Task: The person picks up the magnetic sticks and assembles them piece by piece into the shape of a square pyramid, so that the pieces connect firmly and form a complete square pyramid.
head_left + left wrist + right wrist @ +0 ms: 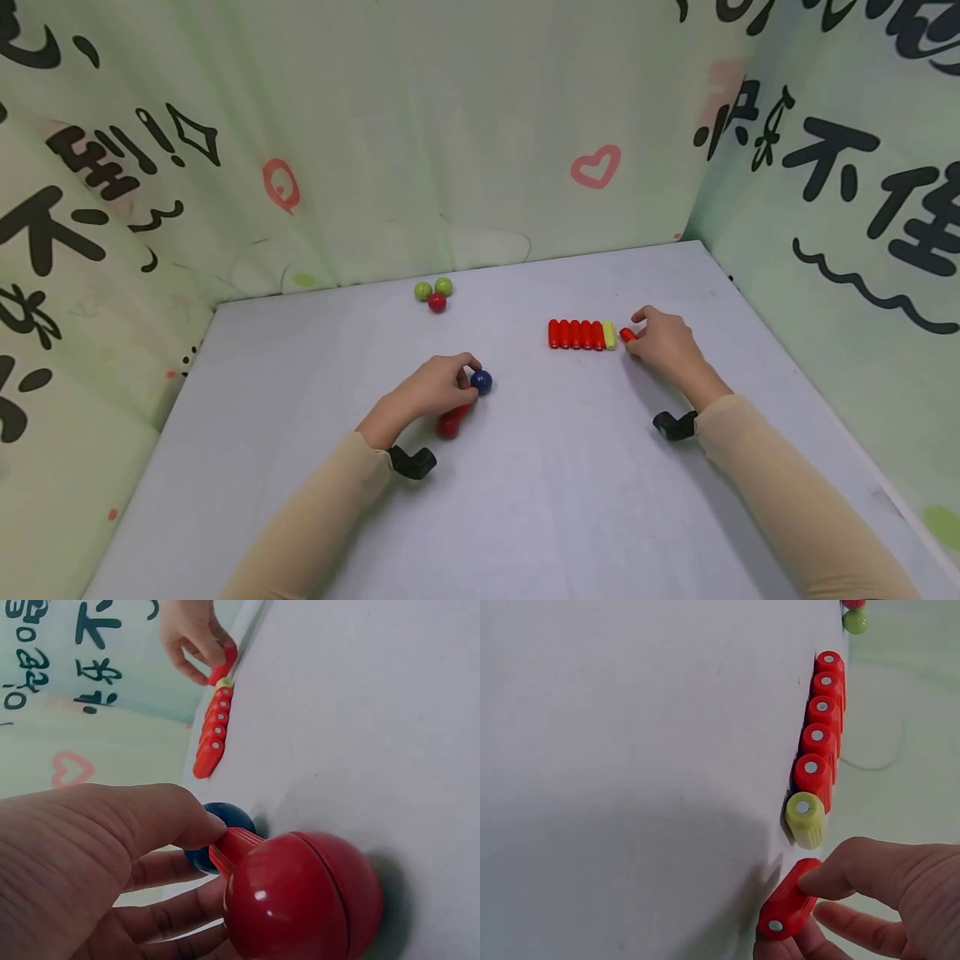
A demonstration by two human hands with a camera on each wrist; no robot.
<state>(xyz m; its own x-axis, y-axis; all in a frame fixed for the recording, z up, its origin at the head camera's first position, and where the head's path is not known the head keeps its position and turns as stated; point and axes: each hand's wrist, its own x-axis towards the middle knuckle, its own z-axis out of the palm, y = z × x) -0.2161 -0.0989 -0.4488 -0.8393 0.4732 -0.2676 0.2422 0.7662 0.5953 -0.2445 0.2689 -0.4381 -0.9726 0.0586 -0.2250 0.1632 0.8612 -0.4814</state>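
My left hand (438, 385) pinches a ribbed red rod (238, 849) between thumb and fingers. A blue ball (482, 382) sits at the rod's far end and a larger-looking red ball (304, 896) at its near end, close to the table. My right hand (666, 346) pinches another red magnetic rod (789, 900), whose silver tip shows in the right wrist view. That rod is just right of a yellow-green rod (805, 817), which closes a row of several red rods (576, 334) lying side by side.
Two green balls (443, 287) and a red ball (437, 302) form a cluster near the table's back edge. The white table (525, 517) meets printed curtains (450, 125) at the back and sides. Each wrist wears a black camera mount (412, 462).
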